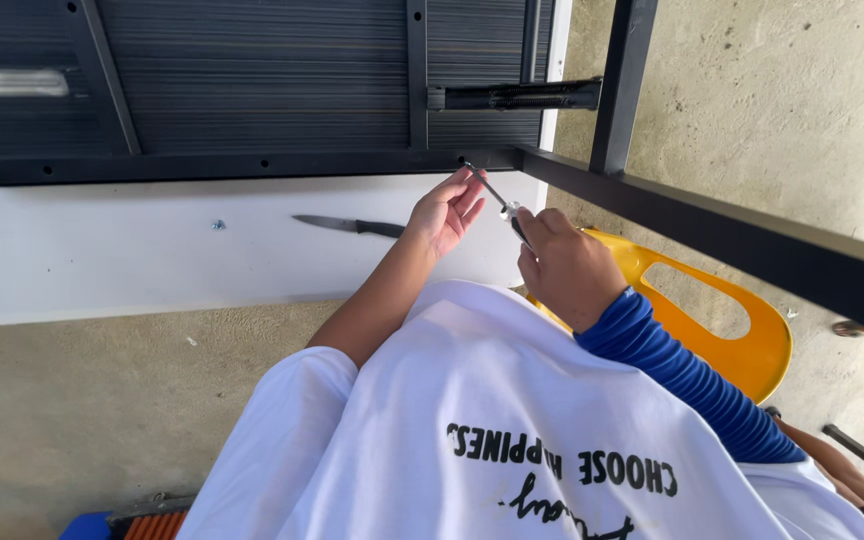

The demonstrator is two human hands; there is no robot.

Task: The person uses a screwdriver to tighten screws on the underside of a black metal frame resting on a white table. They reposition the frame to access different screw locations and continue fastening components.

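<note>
My right hand, in a blue ribbed sleeve, grips the handle of a slim screwdriver. Its shaft points up and left to the corner joint of a black metal frame. My left hand, bare-armed, pinches the shaft near its tip with the fingertips, just under the frame bar. The tip itself is hidden against the black bar. My white printed shirt fills the lower part of the view.
A knife with a dark handle and a small screw lie on a white board. A yellow plastic chair stands under the right frame bar. Dark ribbed panel above, concrete floor around.
</note>
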